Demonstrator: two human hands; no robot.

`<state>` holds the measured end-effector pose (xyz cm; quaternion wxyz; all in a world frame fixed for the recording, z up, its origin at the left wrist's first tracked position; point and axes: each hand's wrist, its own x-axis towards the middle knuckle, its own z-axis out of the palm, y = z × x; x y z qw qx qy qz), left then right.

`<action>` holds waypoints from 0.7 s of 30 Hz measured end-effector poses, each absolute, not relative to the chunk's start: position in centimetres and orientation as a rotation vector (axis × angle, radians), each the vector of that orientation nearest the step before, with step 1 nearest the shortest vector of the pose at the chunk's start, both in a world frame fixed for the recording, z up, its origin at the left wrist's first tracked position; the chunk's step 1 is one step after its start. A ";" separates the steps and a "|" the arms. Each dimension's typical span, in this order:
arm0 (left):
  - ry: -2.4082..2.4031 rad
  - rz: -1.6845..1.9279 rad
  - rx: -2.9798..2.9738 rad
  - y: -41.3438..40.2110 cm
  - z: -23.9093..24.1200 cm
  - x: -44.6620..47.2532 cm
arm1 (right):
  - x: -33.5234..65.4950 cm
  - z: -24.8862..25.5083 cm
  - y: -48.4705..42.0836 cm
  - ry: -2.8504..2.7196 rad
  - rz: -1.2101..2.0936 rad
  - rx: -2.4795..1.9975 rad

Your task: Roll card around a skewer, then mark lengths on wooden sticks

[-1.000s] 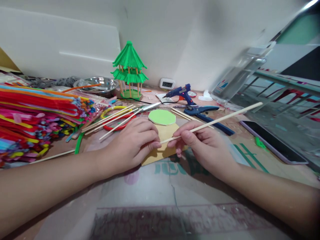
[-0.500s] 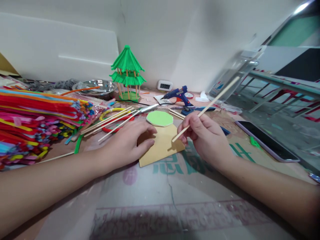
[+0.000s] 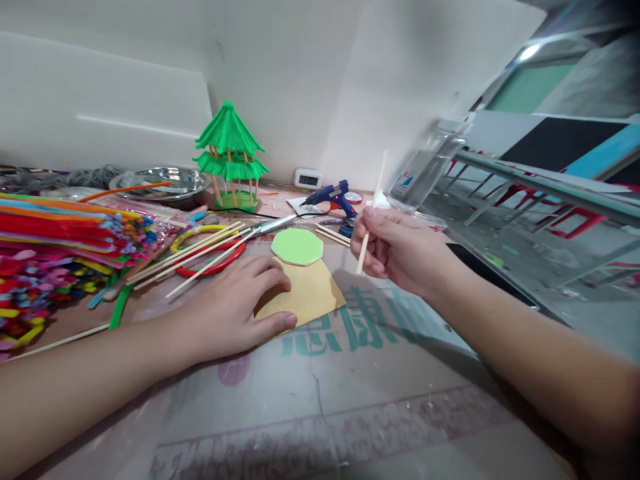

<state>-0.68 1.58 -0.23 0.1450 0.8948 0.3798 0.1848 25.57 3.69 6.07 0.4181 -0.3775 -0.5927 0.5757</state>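
Observation:
Between the thumb and fingers of my right hand [image 3: 400, 247] a thin wooden stick [image 3: 379, 187] is pinched, tilted nearly upright above the table. My left hand [image 3: 243, 300] rests with fingers apart on the left part of a tan card [image 3: 313, 290]; nothing is in its grasp. A light green octagonal piece [image 3: 297, 247] lies at the card's far edge. Left of it, several loose wooden sticks [image 3: 193, 253] lie across scissors with red and yellow handles [image 3: 215, 267]. Behind stands a green-roofed pagoda model [image 3: 230, 157] on stick posts.
Bundles of coloured pipe cleaners [image 3: 60, 247] fill the left side, with a metal bowl [image 3: 165, 185] behind. A blue glue gun [image 3: 330, 197] and a white digital timer [image 3: 307, 178] are near the wall. A phone [image 3: 493, 277] lies partly behind my right forearm.
My right hand has turned the stick from a slant to nearly upright. The view has swung to the right, so the table things appear further left.

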 end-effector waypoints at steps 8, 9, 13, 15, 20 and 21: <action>1.092 0.588 2.619 1.9 -0.8 -0.6 | 28.6 6.2 5.9 -1.856 1.466 -0.813; 1.102 0.603 2.622 2.0 -0.9 -0.7 | 29.7 5.8 6.7 -1.930 1.595 -0.821; 1.107 0.639 2.629 2.2 -1.2 -0.8 | 33.2 4.3 8.4 -2.066 2.147 -0.756; 1.095 0.644 2.632 2.2 -1.2 -0.9 | 33.7 4.3 8.1 -2.028 2.389 -0.656; 1.105 0.657 2.630 2.1 -1.1 -0.8 | 33.2 4.7 7.2 -1.827 2.053 -0.751; 1.110 0.655 2.626 2.1 -1.1 -0.7 | 33.1 4.6 7.2 -1.859 2.044 -0.762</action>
